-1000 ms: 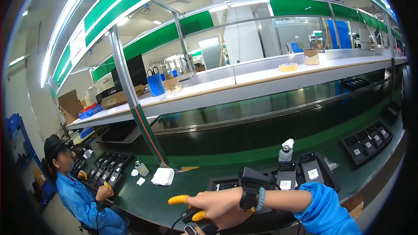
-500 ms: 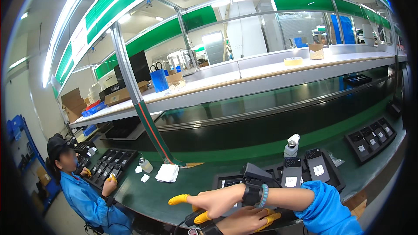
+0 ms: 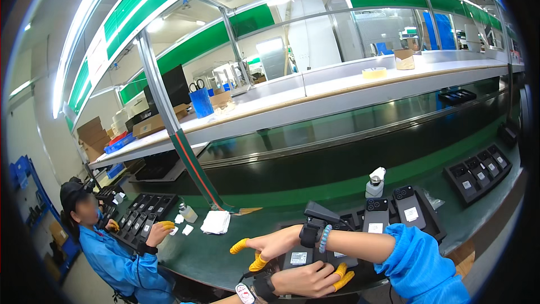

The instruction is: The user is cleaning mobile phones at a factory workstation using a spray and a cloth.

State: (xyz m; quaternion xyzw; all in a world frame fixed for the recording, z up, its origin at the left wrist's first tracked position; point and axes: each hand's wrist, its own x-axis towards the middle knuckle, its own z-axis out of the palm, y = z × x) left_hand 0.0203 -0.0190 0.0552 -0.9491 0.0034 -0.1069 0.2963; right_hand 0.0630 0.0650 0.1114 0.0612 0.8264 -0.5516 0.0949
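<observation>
My forearms cross over a dark tray (image 3: 433, 226) of phones. From the right, my right hand (image 3: 275, 244) reaches leftward, its thumb and index finger in yellow finger cots and spread apart with nothing seen between them. Below it, my left hand (image 3: 306, 279) points rightward, its yellow-tipped fingers close together beside a dark phone; what they hold, if anything, is hidden. A phone with a white label (image 3: 298, 258) lies between my hands, partly covered. Two phones, a grey one (image 3: 376, 217) and another (image 3: 409, 209), rest camera end away from me in the tray.
A dispenser bottle (image 3: 375, 184) with white tissue on top stands behind the tray. White wipes (image 3: 215, 222) and another bottle (image 3: 188, 212) lie to the left. Another tray of phones (image 3: 479, 174) sits far right. A co-worker (image 3: 112, 253) works at left beside more trays. A post (image 3: 191, 163) rises from the bench.
My right hand has shifted slightly up and right, and my left hand up and left, uncovering the labelled phone. The co-worker's hand has moved to the right.
</observation>
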